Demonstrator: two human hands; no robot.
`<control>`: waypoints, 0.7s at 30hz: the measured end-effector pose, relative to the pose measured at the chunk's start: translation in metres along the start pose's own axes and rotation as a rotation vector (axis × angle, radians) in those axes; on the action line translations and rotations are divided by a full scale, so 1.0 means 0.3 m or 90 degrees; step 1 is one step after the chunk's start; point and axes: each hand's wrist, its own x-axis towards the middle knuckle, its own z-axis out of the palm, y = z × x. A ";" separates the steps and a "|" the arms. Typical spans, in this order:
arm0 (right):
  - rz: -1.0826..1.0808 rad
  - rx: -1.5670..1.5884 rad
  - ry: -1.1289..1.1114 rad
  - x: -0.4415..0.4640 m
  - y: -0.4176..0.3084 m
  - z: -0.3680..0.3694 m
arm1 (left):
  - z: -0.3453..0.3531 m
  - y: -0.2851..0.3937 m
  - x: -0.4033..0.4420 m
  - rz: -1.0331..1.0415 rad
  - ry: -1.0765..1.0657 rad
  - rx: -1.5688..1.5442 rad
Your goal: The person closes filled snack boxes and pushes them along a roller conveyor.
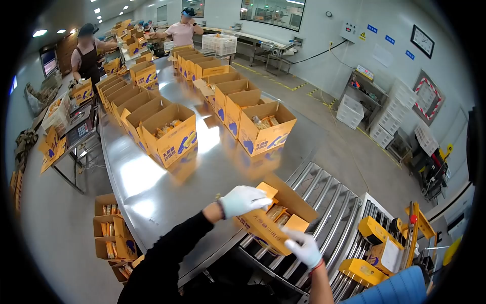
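Observation:
An open yellow carton (263, 229) with wrapped packets (277, 215) inside lies tilted across the edge of the metal table and the roller conveyor. My left hand (244, 201), in a white glove, is at its upper left side, fingers closed on the flap and edge there. At the right end of the carton my right hand (304, 247), also gloved, has its fingers against the near wall and flap. The far long flap of the carton stands up.
Two rows of filled open cartons (174, 141) stand on the metal table (147, 187). The roller conveyor (324, 202) leads right to a yellow sealing machine (374, 230). Stacked cartons (109, 229) are at the left floor. Two people (87, 55) work at the far end.

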 end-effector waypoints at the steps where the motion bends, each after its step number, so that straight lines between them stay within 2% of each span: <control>1: 0.053 0.023 0.053 0.029 -0.022 0.002 | 0.056 -0.039 0.056 -0.002 0.000 0.001; 3: -0.179 -0.347 0.047 0.116 0.010 -0.039 | 0.160 -0.183 0.152 0.188 0.044 0.244; 4: -0.150 -0.410 0.058 0.140 0.000 -0.025 | 0.149 -0.159 0.142 0.183 0.050 0.250; 5: -0.161 -0.410 0.051 0.155 -0.059 -0.009 | 0.129 -0.111 0.127 0.102 0.089 0.230; 6: -0.152 -0.589 0.145 0.150 -0.152 0.011 | 0.118 -0.086 0.113 0.020 0.126 0.209; 7: -0.137 -0.763 0.242 0.142 -0.197 0.030 | 0.145 -0.107 0.086 0.011 0.127 0.212; 8: -0.135 -0.681 0.291 0.132 -0.130 0.057 | 0.192 -0.143 0.046 -0.108 0.319 0.070; 9: -0.138 -0.712 0.299 0.103 -0.096 0.095 | 0.217 -0.167 0.015 -0.221 0.508 -0.074; 10: -0.099 -0.645 0.241 0.054 -0.072 0.144 | 0.204 -0.151 -0.008 -0.240 0.383 -0.411; 11: -0.061 -0.579 0.180 0.003 -0.064 0.173 | 0.196 -0.170 -0.001 -0.245 0.387 -0.404; 13: -0.028 -0.578 0.160 -0.054 -0.079 0.151 | 0.191 -0.216 0.049 -0.252 0.126 -0.532; 14: 0.009 -0.583 0.146 -0.081 -0.073 0.133 | 0.191 -0.157 0.093 -0.230 0.123 -0.475; 15: -0.039 -0.676 0.202 -0.122 -0.034 0.094 | 0.261 -0.180 0.161 -0.182 0.160 -0.463; 16: 0.053 -0.659 0.220 -0.126 -0.004 0.035 | 0.312 -0.102 0.226 -0.240 0.252 -0.438; 17: 0.133 -0.698 0.233 -0.125 0.011 -0.027 | 0.467 -0.163 0.334 -0.219 0.352 -0.422; 18: 0.132 -0.780 0.318 -0.130 0.106 -0.085 | 0.495 -0.066 0.384 -0.205 0.330 -0.286; 19: 0.196 -0.769 0.352 -0.117 0.096 -0.148 | 0.605 0.014 0.443 -0.152 0.292 -0.416; 20: 0.233 -0.747 0.380 -0.101 0.088 -0.203 | 0.728 0.106 0.474 -0.084 0.334 -0.340; 21: 0.270 -0.728 0.410 -0.100 0.107 -0.262 | 0.827 0.139 0.506 0.008 0.268 -0.286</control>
